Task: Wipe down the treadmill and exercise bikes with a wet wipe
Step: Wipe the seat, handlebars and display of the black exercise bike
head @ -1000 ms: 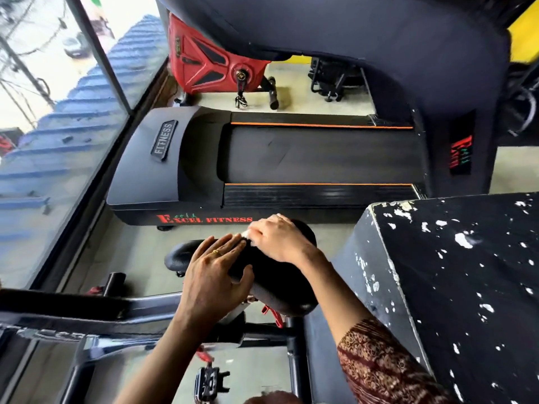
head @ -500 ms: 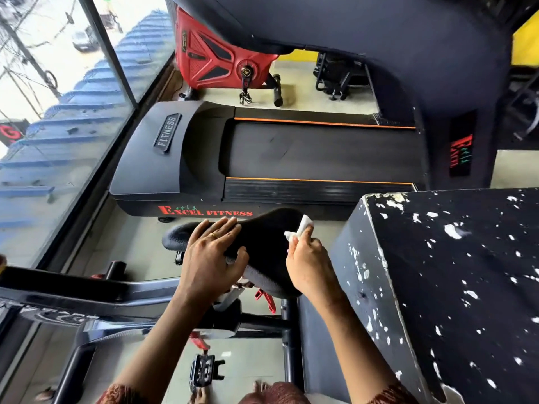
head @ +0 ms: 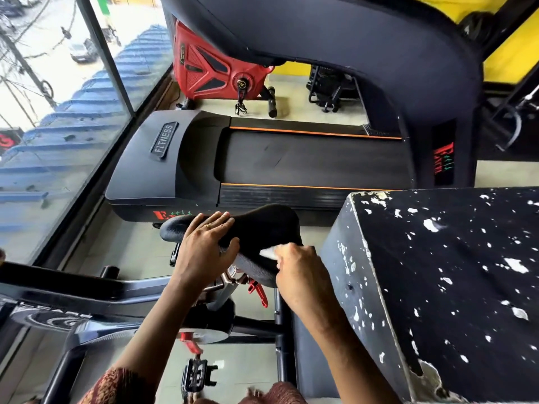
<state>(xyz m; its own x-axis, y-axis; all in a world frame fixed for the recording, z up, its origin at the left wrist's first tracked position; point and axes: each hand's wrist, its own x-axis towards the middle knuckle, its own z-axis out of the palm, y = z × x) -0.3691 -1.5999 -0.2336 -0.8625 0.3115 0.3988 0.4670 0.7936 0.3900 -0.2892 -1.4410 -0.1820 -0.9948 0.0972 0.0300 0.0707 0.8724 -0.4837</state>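
Window glass (head: 58, 141): left of the saddle (head: 262, 225), well apart.

Left hand (head: 204, 246): forearm comes up from the bottom edge. The palm is down on the saddle's narrow end with the fingers straight and spread across the top. The thumb lies against the near side. Nothing is clamped; the hand lies flat, pressing. There is a ring on one finger.

Saddle: black, with its long axis running left-right in the view. The narrow nose points left toward the glass and the broad rear points right.

Treadmill (head: 291, 161): just beyond the saddle, with its belt parallel to the saddle's axis.

Wet wipe (head: 269, 253): white and bunched, touching the saddle's near right edge.

Right hand (head: 300, 275): knuckles up, fingers curled round the wipe and gripping it against the saddle's rim.

Speckled black box (head: 437, 272): right of the saddle, close beside it.
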